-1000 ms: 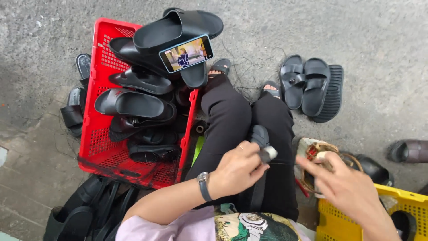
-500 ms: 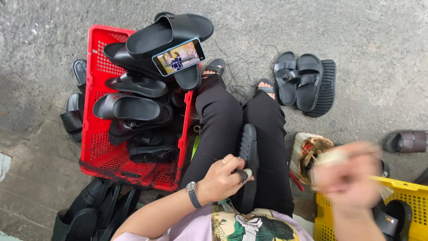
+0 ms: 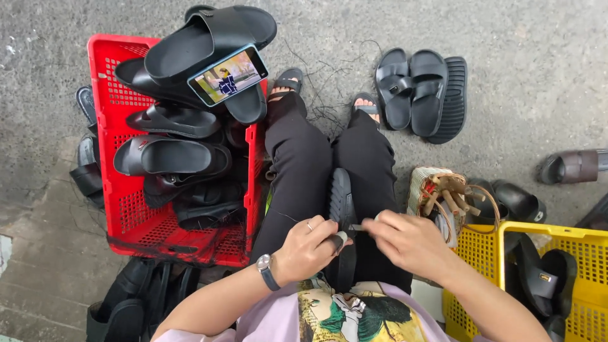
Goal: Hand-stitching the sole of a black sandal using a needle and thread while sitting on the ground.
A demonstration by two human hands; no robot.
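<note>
A black sandal [image 3: 340,197] lies sole-up along my lap, between my black-trousered legs. My left hand [image 3: 308,249], with a ring and a wristwatch, grips its near end. My right hand [image 3: 408,240] pinches a small thin tool against the sandal's edge, close to my left fingers. The tool is mostly hidden by my fingers.
A red crate [image 3: 137,232] of black sandals stands at my left, with a phone [image 3: 228,75] showing a video propped on top. More sandals [image 3: 418,94] lie on the concrete ahead. A small woven basket [image 3: 423,189] and a yellow crate [image 3: 589,291] sit at my right.
My right hand came back from the basket side to the sandal and now meets my left hand. The sandal stays on my lap.
</note>
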